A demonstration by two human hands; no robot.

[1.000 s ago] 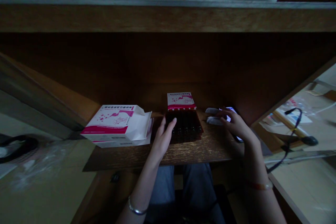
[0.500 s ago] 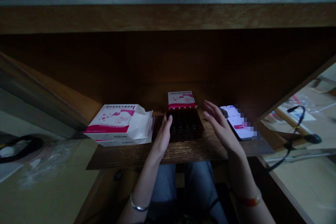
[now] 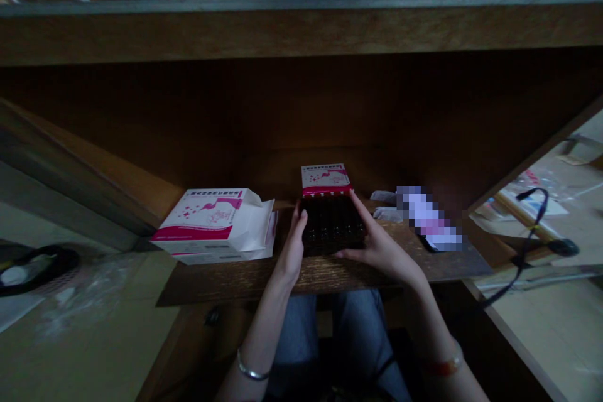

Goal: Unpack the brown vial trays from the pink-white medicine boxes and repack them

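A block of dark, glossy vials (image 3: 333,221) lies on the brown wooden board in front of me. My left hand (image 3: 292,248) presses along its left side, thumb on the near upper edge. From the other side, my right hand (image 3: 384,251) grips it, with fingers along the right edge and thumb at the near right corner. Directly behind the vials, a small white and pink printed carton (image 3: 325,177) touches or nearly touches them. Further left stands a larger white and pink carton (image 3: 202,220), its end flaps open towards the right.
Small pale packets (image 3: 387,213) and a phone (image 3: 433,226) lie to the right on the wooden board (image 3: 226,286). A thick shelf edge (image 3: 301,28) crosses above. A dark cable (image 3: 525,264) hangs at the right.
My right hand has moved left and down from beside the phone onto the vials, uncovering the pale packets. My left hand stays at the left side of the vials.
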